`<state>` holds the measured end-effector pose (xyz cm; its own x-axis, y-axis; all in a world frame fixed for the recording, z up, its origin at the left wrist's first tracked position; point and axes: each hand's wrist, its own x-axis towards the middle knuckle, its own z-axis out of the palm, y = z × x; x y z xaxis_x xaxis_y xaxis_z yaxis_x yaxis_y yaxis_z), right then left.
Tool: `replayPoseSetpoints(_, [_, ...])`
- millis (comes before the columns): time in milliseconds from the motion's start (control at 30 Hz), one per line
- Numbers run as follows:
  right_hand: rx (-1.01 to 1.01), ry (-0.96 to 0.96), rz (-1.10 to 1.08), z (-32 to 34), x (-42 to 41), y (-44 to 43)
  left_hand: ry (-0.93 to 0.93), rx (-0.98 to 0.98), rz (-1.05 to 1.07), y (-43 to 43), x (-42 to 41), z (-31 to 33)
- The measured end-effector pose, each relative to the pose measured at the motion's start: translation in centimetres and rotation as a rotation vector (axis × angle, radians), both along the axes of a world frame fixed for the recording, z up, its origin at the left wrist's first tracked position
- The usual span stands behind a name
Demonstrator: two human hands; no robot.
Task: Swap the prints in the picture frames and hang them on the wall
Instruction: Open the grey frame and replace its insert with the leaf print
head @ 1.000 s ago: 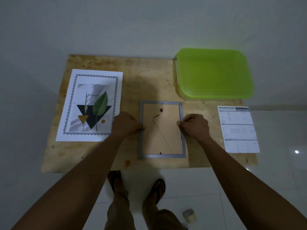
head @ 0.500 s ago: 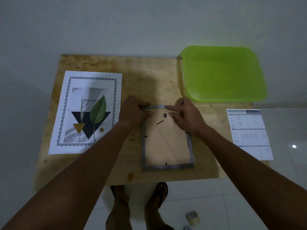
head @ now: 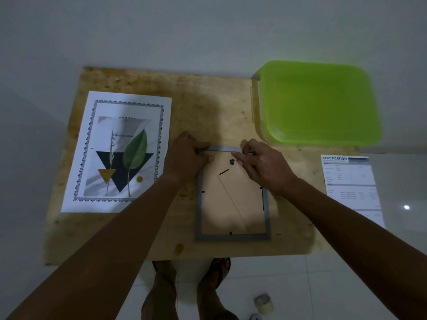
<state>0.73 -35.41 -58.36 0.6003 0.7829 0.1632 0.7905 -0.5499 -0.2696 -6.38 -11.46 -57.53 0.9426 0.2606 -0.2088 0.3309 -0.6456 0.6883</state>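
The frame (head: 232, 236) lies face down on the table (head: 208, 100), centre, towards the near edge, backing up. The left hand (head: 187, 155) grips the frame's far left corner: fingers curled over the rail, thumb on the backing. The right hand (head: 263, 162) pinches the far right corner, fingers close together. The print (head: 120, 151) lies flat to the left of the frame. A green box (head: 318, 102) stands far right. A sheet (head: 351, 181) lies at the right edge.

Grey frame (head: 232, 237), lime-grn lid (head: 318, 102)
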Motion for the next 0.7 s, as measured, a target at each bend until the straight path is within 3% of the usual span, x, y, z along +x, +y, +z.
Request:
replayPoseSetpoints(133, [-0.094,-0.036,0.118,0.9,0.7,-0.2,0.007,0.014,-0.003,-0.1,0.0,0.2])
replayPoseSetpoints(700, [-0.544,-0.06,-0.022,2.7,-1.0,-1.0,0.019,0.087,-0.208,0.4,-1.5,-0.4])
